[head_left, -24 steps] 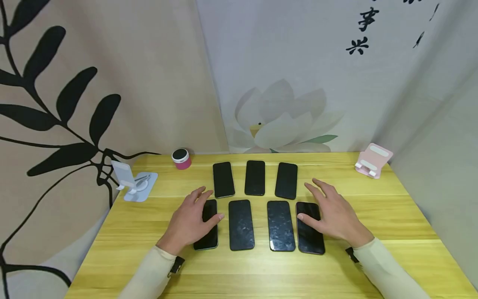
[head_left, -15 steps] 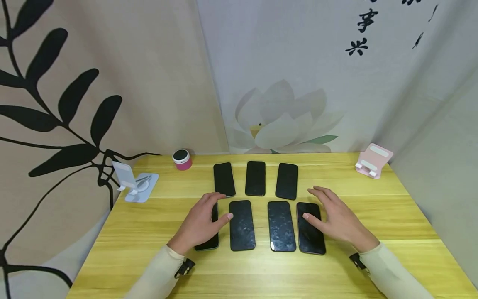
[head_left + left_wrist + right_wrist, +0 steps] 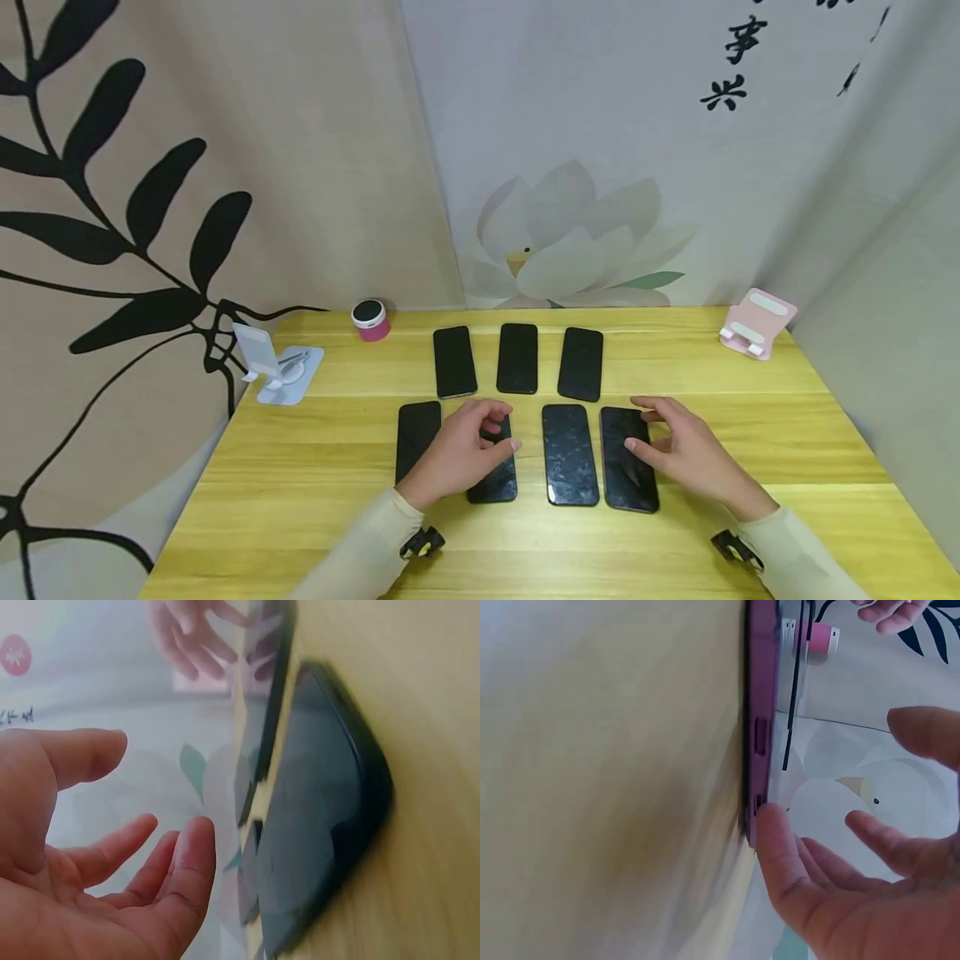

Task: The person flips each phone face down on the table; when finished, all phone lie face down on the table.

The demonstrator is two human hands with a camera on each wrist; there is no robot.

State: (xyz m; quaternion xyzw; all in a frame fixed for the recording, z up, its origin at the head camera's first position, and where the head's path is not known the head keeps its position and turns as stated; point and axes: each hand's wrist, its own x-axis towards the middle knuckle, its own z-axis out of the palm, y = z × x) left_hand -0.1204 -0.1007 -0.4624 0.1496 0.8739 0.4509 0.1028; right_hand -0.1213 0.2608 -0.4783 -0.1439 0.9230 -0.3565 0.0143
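Note:
Two bare hands are over the front row of smartphones lying flat on the wooden table. My left hand point(image 3: 463, 448) is above the second smartphone from the left point(image 3: 497, 485), partly covering it. In the left wrist view its fingers are loosely bent, with air between them and a dark smartphone point(image 3: 315, 802). My right hand point(image 3: 686, 450) is over the right edge of the rightmost smartphone point(image 3: 628, 482). In the right wrist view one fingertip is at the purple side edge point(image 3: 762, 690) of that smartphone, apparently touching it, while thumb and other fingers stay apart.
Beside the hands lie a left front smartphone point(image 3: 417, 432) and a scuffed smartphone point(image 3: 570, 454). Behind are three more, including the middle one point(image 3: 517, 358). A white stand point(image 3: 281, 375), a pink-and-white round device point(image 3: 371, 321) and a pink stand point(image 3: 757, 323) line the back.
My left hand has moved right, from the leftmost front smartphone to the second one. My right hand has shifted slightly right and nearer the body, its fingers more bent. The smartphones keep their places.

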